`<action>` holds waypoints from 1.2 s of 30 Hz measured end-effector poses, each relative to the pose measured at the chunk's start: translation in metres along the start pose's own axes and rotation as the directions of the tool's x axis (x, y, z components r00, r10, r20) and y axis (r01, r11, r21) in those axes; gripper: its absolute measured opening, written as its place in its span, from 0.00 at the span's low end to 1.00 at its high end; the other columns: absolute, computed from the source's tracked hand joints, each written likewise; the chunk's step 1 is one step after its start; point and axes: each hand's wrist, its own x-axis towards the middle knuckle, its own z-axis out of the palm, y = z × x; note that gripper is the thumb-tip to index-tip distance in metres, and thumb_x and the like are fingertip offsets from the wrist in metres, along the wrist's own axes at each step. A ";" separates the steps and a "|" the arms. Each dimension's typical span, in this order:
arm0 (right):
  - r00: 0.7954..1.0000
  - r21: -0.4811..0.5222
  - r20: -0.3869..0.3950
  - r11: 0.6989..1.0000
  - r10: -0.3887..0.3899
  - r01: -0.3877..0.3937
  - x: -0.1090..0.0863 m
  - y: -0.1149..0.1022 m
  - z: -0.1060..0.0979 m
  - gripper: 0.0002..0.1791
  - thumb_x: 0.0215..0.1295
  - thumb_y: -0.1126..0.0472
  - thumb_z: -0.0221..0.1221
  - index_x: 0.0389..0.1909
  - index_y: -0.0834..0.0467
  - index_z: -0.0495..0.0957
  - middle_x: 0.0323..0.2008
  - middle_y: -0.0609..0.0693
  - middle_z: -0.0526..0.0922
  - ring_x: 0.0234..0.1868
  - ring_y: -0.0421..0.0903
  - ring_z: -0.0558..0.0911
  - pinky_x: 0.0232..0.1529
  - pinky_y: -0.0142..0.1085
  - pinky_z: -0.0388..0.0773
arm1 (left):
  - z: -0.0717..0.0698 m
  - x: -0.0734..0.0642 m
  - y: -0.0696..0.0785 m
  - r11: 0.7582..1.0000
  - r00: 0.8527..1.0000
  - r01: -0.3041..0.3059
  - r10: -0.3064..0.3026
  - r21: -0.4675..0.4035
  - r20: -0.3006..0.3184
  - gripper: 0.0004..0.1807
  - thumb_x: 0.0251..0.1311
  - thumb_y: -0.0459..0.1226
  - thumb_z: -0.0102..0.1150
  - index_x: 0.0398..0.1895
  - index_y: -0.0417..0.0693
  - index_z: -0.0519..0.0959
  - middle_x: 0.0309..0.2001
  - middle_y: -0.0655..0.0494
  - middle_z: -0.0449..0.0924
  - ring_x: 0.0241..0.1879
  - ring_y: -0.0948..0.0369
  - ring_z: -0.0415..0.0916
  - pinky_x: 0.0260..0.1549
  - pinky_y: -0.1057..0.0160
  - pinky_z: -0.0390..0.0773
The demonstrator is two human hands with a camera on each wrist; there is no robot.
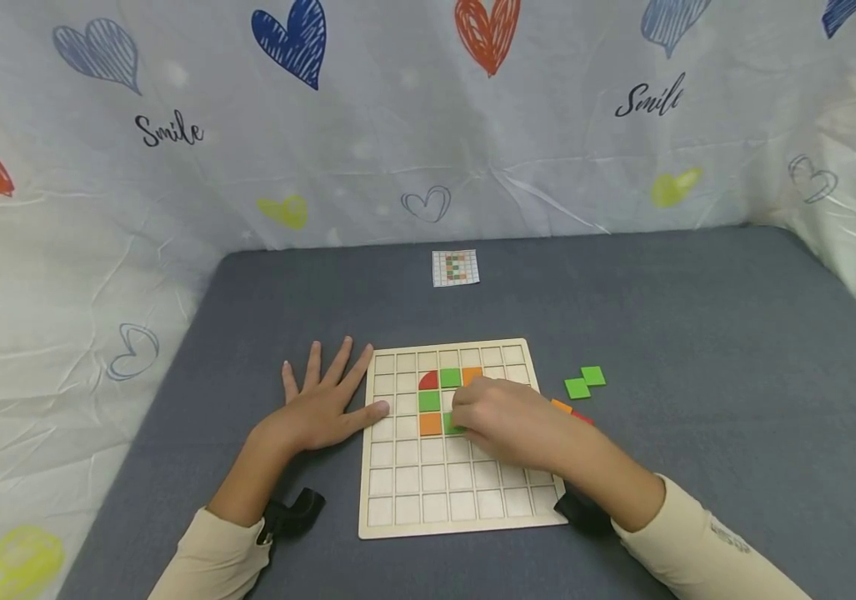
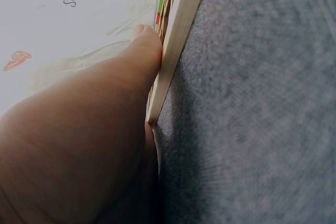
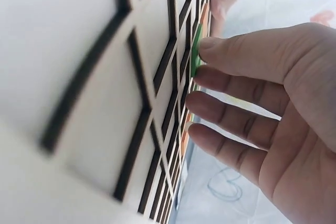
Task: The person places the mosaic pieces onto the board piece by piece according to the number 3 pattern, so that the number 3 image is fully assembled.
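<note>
A wooden grid board [image 1: 437,503] lies flat on the grey table. My right hand [image 1: 512,422] reaches over its middle and pinches a green square tile [image 3: 197,50] between thumb and forefinger, low in a grid cell. The other three fingers are bent above the board in the right wrist view. Beside that tile sits an orange tile [image 1: 430,424], with a green tile [image 1: 429,402] and a red quarter-round tile [image 1: 428,380] above. Another green tile [image 1: 450,378] and an orange tile [image 1: 473,375] continue the top row. My left hand [image 1: 326,410] is spread at the board's left edge, thumb resting on its rim.
Two loose green tiles [image 1: 578,388] lie on the table right of the board. Orange [image 1: 561,406] and red [image 1: 583,418] pieces show partly behind the right wrist. A small card [image 1: 455,268] printed with a coloured grid pattern lies farther back, before a curtain with hearts [image 1: 428,204].
</note>
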 end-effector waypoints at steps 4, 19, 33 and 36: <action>1.000 0.025 -0.018 1.000 -0.006 0.006 -0.008 0.005 -0.002 0.13 0.60 0.73 0.62 0.24 0.52 0.80 0.25 0.39 0.71 0.30 0.40 0.71 0.34 0.31 0.72 | -0.001 -0.001 0.000 1.000 1.000 -0.010 0.010 -0.015 -0.001 0.52 0.65 0.71 0.44 0.83 0.59 0.39 0.81 0.47 0.28 0.74 0.37 0.15 0.58 0.26 0.16; 0.976 0.094 -0.019 0.972 0.218 -0.215 -0.056 0.045 -0.031 0.11 0.56 0.75 0.67 0.33 0.55 0.84 0.35 0.43 0.81 0.38 0.42 0.77 0.39 0.39 0.76 | -0.002 -0.002 0.001 1.000 1.000 -0.009 0.009 -0.019 0.012 0.51 0.65 0.71 0.44 0.83 0.60 0.39 0.81 0.48 0.27 0.74 0.39 0.14 0.59 0.27 0.16; 0.921 0.049 0.049 0.920 0.385 -0.388 -0.092 0.078 -0.041 0.16 0.51 0.74 0.71 0.40 0.57 0.86 0.39 0.47 0.80 0.41 0.50 0.78 0.41 0.48 0.77 | -0.002 -0.002 0.001 1.000 1.000 -0.003 0.003 -0.012 0.005 0.52 0.65 0.71 0.44 0.83 0.60 0.39 0.81 0.48 0.28 0.75 0.38 0.15 0.59 0.26 0.17; 0.920 0.047 0.040 0.919 0.390 -0.391 -0.093 0.079 -0.040 0.16 0.50 0.75 0.71 0.39 0.57 0.86 0.38 0.46 0.80 0.41 0.49 0.78 0.41 0.47 0.77 | -0.001 -0.002 0.001 1.000 1.000 -0.004 0.004 -0.012 0.005 0.52 0.65 0.71 0.44 0.83 0.60 0.39 0.81 0.48 0.28 0.75 0.38 0.15 0.59 0.26 0.17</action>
